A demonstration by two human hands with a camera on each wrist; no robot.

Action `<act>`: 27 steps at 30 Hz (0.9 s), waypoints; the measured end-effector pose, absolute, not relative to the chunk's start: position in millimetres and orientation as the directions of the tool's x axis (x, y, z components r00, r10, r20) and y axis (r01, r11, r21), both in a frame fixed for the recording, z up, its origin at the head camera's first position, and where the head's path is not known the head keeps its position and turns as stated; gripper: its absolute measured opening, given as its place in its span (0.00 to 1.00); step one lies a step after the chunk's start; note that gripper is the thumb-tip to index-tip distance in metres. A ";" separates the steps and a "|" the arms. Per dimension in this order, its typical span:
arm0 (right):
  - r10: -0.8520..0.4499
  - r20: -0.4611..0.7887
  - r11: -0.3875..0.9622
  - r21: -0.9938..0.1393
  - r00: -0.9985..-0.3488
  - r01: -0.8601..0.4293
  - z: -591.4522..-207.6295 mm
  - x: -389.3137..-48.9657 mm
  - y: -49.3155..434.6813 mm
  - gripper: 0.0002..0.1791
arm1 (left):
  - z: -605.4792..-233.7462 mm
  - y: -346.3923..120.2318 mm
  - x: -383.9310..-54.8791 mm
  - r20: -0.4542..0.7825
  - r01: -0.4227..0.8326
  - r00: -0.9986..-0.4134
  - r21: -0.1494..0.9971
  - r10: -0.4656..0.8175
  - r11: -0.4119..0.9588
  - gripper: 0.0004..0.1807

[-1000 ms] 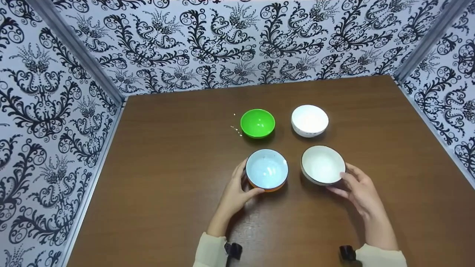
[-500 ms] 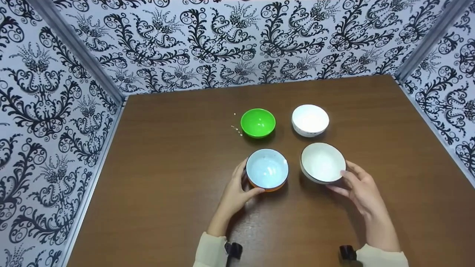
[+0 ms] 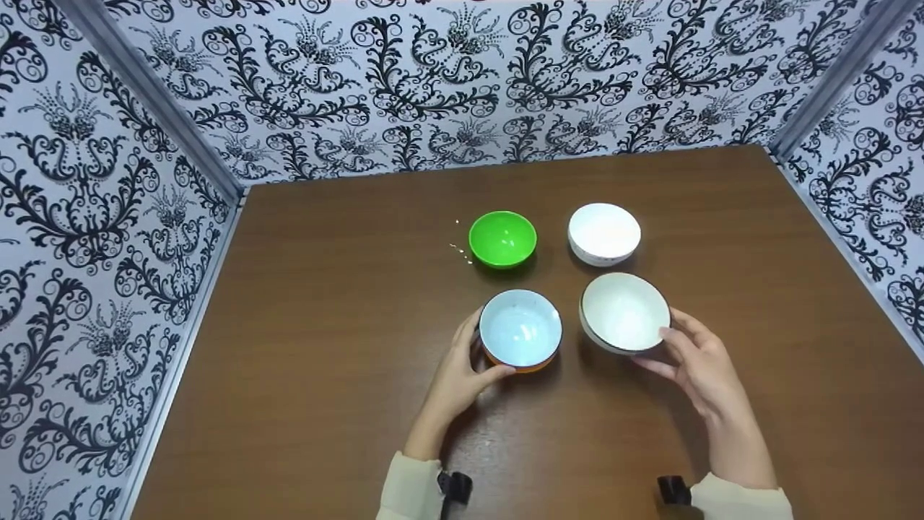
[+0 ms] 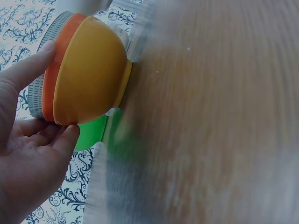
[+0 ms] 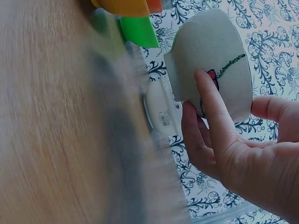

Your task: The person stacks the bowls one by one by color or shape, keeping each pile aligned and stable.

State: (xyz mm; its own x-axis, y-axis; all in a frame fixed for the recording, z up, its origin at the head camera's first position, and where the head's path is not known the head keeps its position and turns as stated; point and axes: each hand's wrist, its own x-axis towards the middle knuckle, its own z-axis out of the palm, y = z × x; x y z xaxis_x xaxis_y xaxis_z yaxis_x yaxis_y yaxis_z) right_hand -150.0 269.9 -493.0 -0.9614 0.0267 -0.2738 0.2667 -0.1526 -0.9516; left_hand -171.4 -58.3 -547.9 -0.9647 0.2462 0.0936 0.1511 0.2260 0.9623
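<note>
My left hand (image 3: 462, 368) grips a stack of nested bowls, thumb and fingers spread around the side. On top is a light-blue bowl (image 3: 520, 328) with a dashed pattern outside; the left wrist view shows an orange bowl (image 4: 58, 70) and a yellow bowl (image 4: 91, 72) beneath it, the yellow one at the table. Just right of the stack, my right hand (image 3: 700, 361) holds a cream bowl (image 3: 624, 312) by rim and underside. That bowl is raised off the table, slightly tilted, and has a painted red flower (image 5: 212, 77) outside.
Behind the stack stands a green bowl (image 3: 502, 240), with small pale specks (image 3: 460, 250) to its left on the brown table (image 3: 325, 325). A white bowl (image 3: 604, 235) stands behind the cream one. Patterned walls (image 3: 433, 87) enclose the table at the back and sides.
My right hand has shifted the cream bowl slightly up in the head view and a little left, toward the stack. The left hand and its stack have stayed put.
</note>
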 end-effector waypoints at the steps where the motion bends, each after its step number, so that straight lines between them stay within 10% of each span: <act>1: 0.026 -0.272 -0.152 -0.952 -0.962 0.265 -492.3 -150.0 269.1 0.30 | -548.1 -58.3 -171.4 0.093 0.150 -0.965 0.963 0.246 0.224 0.55; 27: 0.019 -0.261 -0.165 -0.953 -0.965 0.254 -481.8 -151.2 250.5 0.28 | -548.2 -58.0 -172.0 0.081 0.138 -0.965 0.965 0.249 0.224 0.56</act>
State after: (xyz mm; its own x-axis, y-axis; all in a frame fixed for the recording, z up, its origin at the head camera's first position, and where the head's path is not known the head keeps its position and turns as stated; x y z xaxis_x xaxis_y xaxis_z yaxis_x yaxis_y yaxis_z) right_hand -151.2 250.5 -481.8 -0.9652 0.0195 -0.2606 0.2540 -0.1650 -0.9530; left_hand -172.0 -58.0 -548.2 -0.9652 0.2488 0.0808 0.1384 0.2235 0.9648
